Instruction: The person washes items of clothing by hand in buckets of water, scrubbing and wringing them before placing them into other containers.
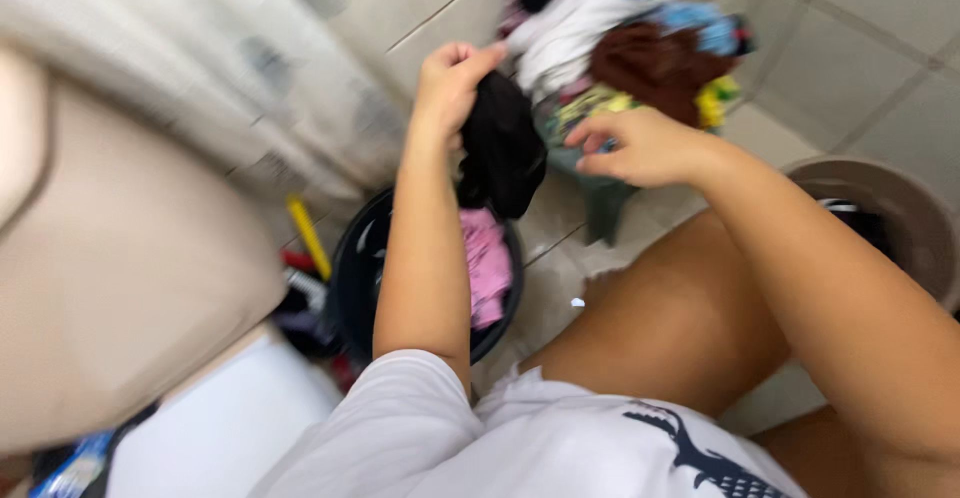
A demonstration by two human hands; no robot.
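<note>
Left hand (452,80), upper centre of the frame, pinches a black garment (503,146) that hangs above a dark basin (350,268) holding pink cloth (488,264). Right hand (640,146), centre right, has fingers loosely curled and empty, just below the laundry pile (630,38).

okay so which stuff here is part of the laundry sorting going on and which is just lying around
In hand:
left hand, gripping the black garment
right hand, open beside it
dark basin with pink cloth
heap of mixed clothes

Lying about:
yellow-handled tool
brown bucket
patterned curtain
</note>
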